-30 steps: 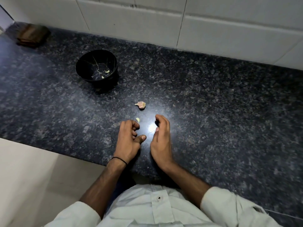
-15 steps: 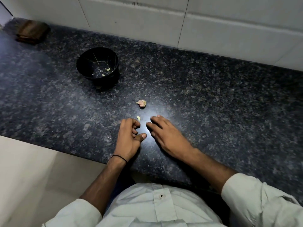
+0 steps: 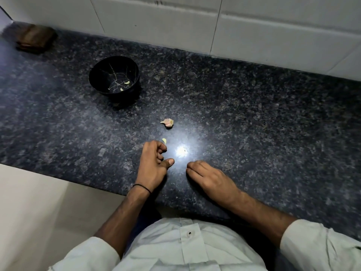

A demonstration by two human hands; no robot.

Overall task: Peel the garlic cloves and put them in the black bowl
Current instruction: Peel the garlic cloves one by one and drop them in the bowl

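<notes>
Right hand [image 3: 211,178] withdrawn, flat; left hand [image 3: 154,163] curled (empty); clove [image 3: 167,122] crosswise, tip left.

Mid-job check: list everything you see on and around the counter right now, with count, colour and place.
black bowl: one, black, upright, back left of the countertop
garlic pieces in the bowl: at least two, pale yellow, on its bottom
garlic piece with skin: one, pinkish-white, mid-counter, apart from both hands
peeled clove: one, pale yellow-green, on the counter just beyond the left fingertips
brown object: one, brown, far back left corner, too blurred to identify
countertop: one, dark speckled stone
tiled wall: white, behind the counter
left hand: fingers curled, resting on the counter; black wristband
right hand: fingers straight, flat on the counter
</notes>
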